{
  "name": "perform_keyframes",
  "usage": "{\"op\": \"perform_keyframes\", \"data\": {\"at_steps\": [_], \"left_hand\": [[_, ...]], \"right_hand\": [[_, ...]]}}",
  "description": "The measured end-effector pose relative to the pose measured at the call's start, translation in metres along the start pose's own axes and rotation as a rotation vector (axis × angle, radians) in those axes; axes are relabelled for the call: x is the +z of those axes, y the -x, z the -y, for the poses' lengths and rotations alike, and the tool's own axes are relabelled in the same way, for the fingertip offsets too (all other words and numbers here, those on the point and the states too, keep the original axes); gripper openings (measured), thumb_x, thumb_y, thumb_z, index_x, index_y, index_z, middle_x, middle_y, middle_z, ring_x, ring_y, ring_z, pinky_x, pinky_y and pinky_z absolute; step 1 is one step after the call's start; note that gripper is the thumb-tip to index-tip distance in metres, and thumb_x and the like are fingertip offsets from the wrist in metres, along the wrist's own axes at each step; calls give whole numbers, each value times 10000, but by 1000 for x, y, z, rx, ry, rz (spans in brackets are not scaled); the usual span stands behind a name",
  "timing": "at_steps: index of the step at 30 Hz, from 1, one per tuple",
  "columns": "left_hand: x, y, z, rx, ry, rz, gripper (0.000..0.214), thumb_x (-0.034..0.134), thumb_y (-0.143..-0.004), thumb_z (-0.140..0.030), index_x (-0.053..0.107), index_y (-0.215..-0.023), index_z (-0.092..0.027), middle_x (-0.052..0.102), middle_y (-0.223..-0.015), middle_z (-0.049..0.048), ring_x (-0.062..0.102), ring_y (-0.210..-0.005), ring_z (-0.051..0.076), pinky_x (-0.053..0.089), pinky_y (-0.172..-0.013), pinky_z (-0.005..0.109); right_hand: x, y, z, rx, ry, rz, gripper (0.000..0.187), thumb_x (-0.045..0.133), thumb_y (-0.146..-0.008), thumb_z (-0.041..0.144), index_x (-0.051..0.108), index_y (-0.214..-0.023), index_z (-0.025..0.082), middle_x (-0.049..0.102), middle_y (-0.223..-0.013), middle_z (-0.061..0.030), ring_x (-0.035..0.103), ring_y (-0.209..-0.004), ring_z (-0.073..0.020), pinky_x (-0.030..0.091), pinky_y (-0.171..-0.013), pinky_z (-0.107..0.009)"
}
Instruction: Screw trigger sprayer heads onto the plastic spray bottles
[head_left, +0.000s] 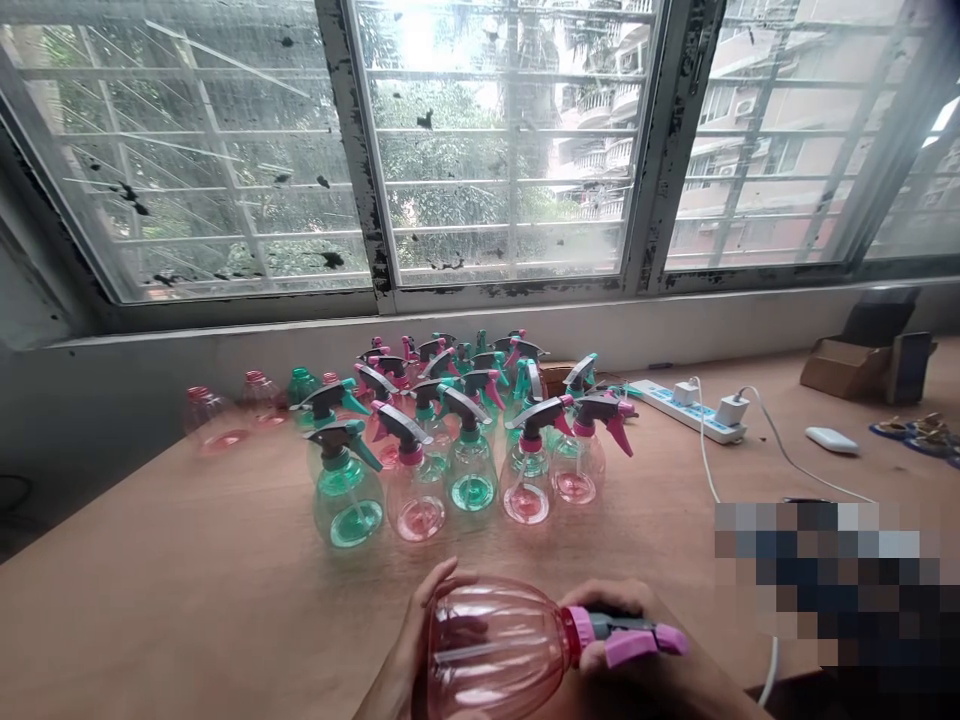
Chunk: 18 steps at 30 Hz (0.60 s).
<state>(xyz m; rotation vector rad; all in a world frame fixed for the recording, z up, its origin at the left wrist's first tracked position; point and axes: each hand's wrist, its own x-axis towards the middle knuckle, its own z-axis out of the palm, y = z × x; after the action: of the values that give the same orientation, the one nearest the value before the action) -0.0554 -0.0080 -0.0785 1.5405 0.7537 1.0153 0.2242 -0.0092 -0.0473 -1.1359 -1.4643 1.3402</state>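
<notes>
A clear pink spray bottle (499, 645) lies on its side between my hands, close to the camera, its pink and grey trigger head pointing right. My left hand (411, 640) wraps round the base end of the bottle. At the neck, my right hand (619, 605) is closed about the pink collar (577, 632), with the thumb below it and fingers behind. A thin dip tube shows inside the bottle. Just beyond stand several finished-looking spray bottles, among them a green one (347, 500) and a pink one (418, 500), all upright with trigger heads on.
Open-necked pink bottles (217, 420) and a green one (302, 385) stand at the back left. A white power strip (690, 410) with plugged chargers and cables lies right of the group. Farther right are a white mouse-like object (831, 441) and a cardboard box (855, 365). Windows line the back.
</notes>
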Motion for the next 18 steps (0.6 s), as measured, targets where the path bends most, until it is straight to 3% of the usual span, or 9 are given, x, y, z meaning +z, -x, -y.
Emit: {"op": "perform_keyframes", "data": {"at_steps": [4,6,9,11,14,16,18], "left_hand": [[1,1,2,-11,41,-20,867,835,-722,-639,416,-1434,-378,446,-1471,118,660,-1069,310,563,-947,459],[1,0,3,67,-6,-10,924,890,-661,-613,439,-1430,-369,442,-1472,112,613,-1184,368,528,-1011,491],[3,-2,4,221,-97,22,989,942,-607,-562,446,-1442,-372,458,-1449,108,407,-1404,442,479,-1076,491],[5,-1,5,275,-110,30,869,878,-719,-558,431,-1445,-386,447,-1451,108,414,-1406,412,518,-1037,450],[8,1,7,322,-156,24,667,708,-873,-608,436,-1447,-405,445,-1471,109,532,-1321,361,558,-983,406],[7,2,9,310,-167,12,536,626,-939,-590,468,-1423,-424,462,-1481,96,585,-1278,337,553,-989,403],[4,3,9,247,-122,-10,540,654,-939,-552,461,-1427,-424,441,-1522,92,560,-1323,349,535,-1028,420]], "right_hand": [[-4,2,-9,-33,-59,43,372,891,-620,511,836,-788,183,703,-674,-22,557,-631,-184,417,-579,-273],[-5,1,-15,-59,-56,72,345,852,-690,518,826,-747,179,704,-648,-26,563,-604,-178,419,-565,-270],[-5,0,-23,-45,-74,152,407,764,-795,556,783,-654,174,711,-587,-38,591,-535,-177,412,-510,-268],[-5,-2,-26,-15,-114,151,419,760,-797,567,761,-628,184,708,-547,-31,595,-486,-174,398,-467,-262],[-5,-3,-26,16,-152,53,336,856,-703,517,764,-652,198,709,-566,-7,605,-501,-169,430,-473,-254],[-6,-2,-24,20,-179,21,296,906,-651,463,781,-726,205,719,-624,5,623,-551,-170,472,-524,-259],[-5,1,-21,-7,-239,-2,349,939,-618,421,791,-862,220,743,-715,6,650,-627,-181,505,-590,-270]]}}
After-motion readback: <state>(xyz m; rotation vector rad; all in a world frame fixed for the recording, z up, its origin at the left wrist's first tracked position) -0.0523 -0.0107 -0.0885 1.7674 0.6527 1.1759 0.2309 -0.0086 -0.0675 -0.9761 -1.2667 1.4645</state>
